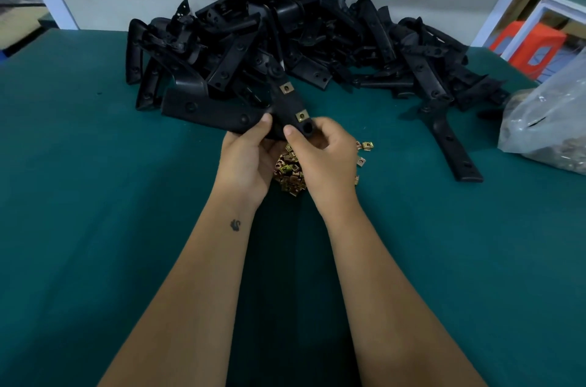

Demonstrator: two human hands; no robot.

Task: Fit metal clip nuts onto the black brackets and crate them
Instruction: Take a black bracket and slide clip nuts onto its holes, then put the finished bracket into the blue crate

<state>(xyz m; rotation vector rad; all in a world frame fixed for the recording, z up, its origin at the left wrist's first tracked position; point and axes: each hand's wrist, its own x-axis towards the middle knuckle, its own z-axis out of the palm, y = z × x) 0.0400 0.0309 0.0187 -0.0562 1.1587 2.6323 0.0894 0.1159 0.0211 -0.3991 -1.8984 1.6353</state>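
Fingers of left hand [245,161] and right hand [320,158] closed on matte black bracket [287,107], held above brassy loose nuts [290,175] on green table [95,196]. Bracket's long axis ran up-left, away; two square clips [302,115] fitted. Beyond, tangled bracket pile [285,37].

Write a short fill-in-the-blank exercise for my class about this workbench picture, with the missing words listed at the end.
1. Both hands, the left hand and the right hand, hold one black bracket that already carries ____ brass-coloured clip nuts.
2. The loose clip nuts lie on the ____ table cover.
3. The pile of brackets lies at the ____ edge of the table.
4. A clear plastic bag sits on the person's ____ side.

Missing words: two; green; far; right
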